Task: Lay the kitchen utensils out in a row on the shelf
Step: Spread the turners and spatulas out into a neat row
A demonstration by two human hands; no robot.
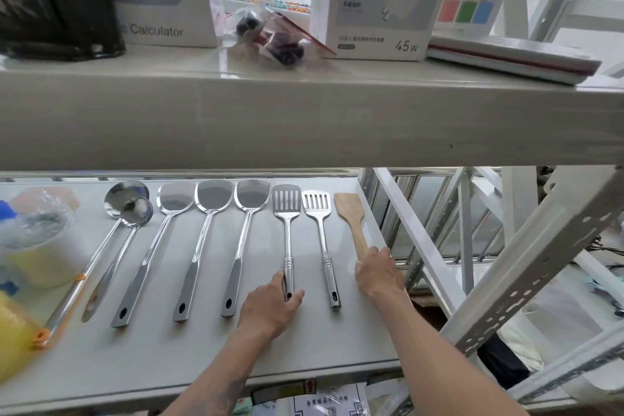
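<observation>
Several utensils lie side by side on the white shelf (304,348), heads pointing away from me. From the left: two steel ladles (126,209), three solid steel turners (212,206), a dark slotted turner (287,209), a lighter slotted turner (317,209) and a wooden spatula (351,213). My left hand (270,307) grips the end of the dark slotted turner's handle. My right hand (380,272) covers and holds the wooden spatula's handle end at the shelf's right edge.
A roll of tape (37,246) in plastic wrap and yellow items (13,331) sit at the shelf's left. The upper shelf beam (304,118) overhangs close above, carrying boxes and a bag. Perforated white frame struts (523,280) slant just right of the shelf.
</observation>
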